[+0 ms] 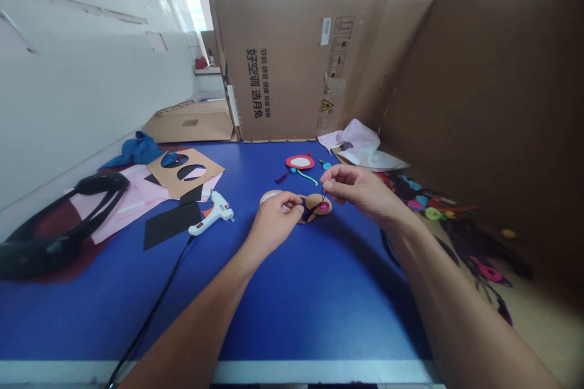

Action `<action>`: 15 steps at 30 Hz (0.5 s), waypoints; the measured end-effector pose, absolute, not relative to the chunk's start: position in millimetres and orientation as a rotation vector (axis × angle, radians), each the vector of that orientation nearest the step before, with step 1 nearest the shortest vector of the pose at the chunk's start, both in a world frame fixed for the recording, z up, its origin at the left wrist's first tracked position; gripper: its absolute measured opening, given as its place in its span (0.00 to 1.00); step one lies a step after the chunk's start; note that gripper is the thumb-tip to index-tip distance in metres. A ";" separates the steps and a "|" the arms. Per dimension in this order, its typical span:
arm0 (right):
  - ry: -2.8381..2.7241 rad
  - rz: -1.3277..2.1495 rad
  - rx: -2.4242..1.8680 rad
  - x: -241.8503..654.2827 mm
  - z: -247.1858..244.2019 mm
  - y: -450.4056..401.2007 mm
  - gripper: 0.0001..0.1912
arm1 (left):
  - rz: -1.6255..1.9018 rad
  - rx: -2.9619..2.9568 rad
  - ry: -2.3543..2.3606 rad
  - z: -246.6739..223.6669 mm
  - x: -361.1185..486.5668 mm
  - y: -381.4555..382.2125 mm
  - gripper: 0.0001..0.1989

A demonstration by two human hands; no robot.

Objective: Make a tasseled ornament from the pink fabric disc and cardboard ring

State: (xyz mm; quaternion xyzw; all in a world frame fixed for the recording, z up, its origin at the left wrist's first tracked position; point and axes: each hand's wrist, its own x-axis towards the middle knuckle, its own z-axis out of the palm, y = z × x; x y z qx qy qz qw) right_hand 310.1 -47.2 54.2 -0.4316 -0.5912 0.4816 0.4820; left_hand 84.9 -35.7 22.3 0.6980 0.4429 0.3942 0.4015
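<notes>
Okay, here's what I've got on the head cam. My left hand (276,217) is curled closed over the near side of a round cardboard craft piece (318,204), gripping it against the blue table (274,316), roughly mid-table. The piece has navy fabric (308,211) across it and a pink button (323,206) on top. My right hand (360,188) is nearly closed in a tight thumb-and-finger pinch on a dark thread (323,196) just above that button.

Just past the piece sit a red ring (300,161), a green cord (308,177) and small teal buttons (325,165). To the left there's a white-and-orange hot glue gun (214,213) with its black cable (157,295) running toward the near edge, plus black paper (171,225) and a cardboard template with cutouts (185,171). Far right, crumpled white paper (360,146) sits against the cardboard wall (433,73).
</notes>
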 end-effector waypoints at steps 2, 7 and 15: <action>-1.459 1.183 -1.035 307.4 54.8 -48.4 0.17 | 1.008 1.696 1.055 24.3 86.8 -38.8 0.05; -1.453 1.279 -1.012 299.8 53.6 -49.5 0.19 | 1.020 1.692 0.905 25.3 92.1 -46.5 0.12; -1.422 1.326 -0.990 288.7 53.8 -51.6 0.18 | 0.956 1.484 0.729 12.0 101.5 -49.4 0.11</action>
